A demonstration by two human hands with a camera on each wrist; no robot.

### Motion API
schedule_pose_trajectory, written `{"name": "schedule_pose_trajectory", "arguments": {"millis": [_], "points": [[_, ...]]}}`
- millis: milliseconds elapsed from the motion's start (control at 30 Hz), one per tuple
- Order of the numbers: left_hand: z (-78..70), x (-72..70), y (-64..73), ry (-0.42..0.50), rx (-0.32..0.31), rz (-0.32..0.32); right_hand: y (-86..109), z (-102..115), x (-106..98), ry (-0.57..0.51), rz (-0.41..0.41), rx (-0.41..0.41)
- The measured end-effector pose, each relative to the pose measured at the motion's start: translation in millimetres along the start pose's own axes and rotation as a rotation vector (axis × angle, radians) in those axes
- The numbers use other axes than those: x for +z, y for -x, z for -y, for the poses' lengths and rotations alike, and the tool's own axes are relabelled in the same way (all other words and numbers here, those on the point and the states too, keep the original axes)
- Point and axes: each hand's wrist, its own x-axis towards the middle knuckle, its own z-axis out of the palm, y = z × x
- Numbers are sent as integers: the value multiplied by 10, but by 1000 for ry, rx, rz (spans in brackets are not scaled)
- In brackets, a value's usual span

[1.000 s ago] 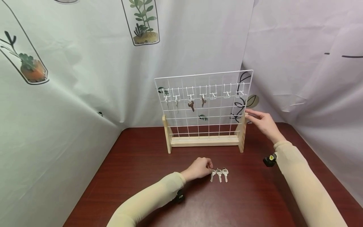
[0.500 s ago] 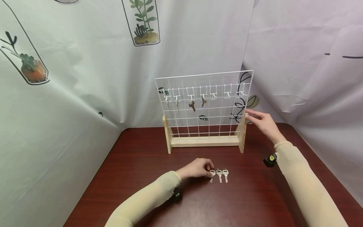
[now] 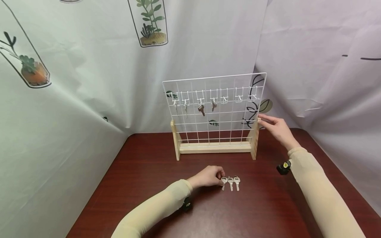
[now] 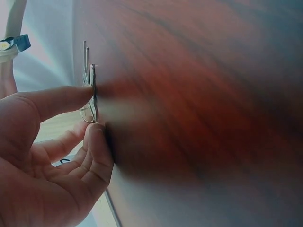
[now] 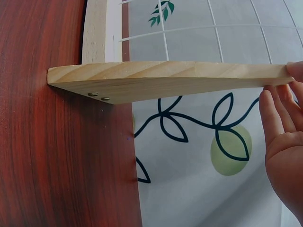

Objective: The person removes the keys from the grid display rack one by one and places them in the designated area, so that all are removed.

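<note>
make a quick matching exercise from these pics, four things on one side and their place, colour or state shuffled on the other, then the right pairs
1. left hand
2. right hand
3. four keys
4. table

A. holding a wooden post
B. dark red
C. touching the leftmost key in a row of three
D. hanging from white hooks

Pairs: 1-C, 2-A, 3-D, 4-B

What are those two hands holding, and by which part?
The right hand grips the pale wooden right upright by its top; the left hand seems to pinch the leftmost silver metal key on the reddish table by its wide head.
</note>
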Motion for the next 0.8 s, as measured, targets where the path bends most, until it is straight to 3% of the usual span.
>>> {"name": "schedule_pose_trajectory", "arguments": {"millis": [333,800], "points": [[-36,-9,31,-18,30,5,-5,0,1,4,0,-1],[-51,50,14,-28,-36,-36,-6,-14,-1,-10,7,2]]}}
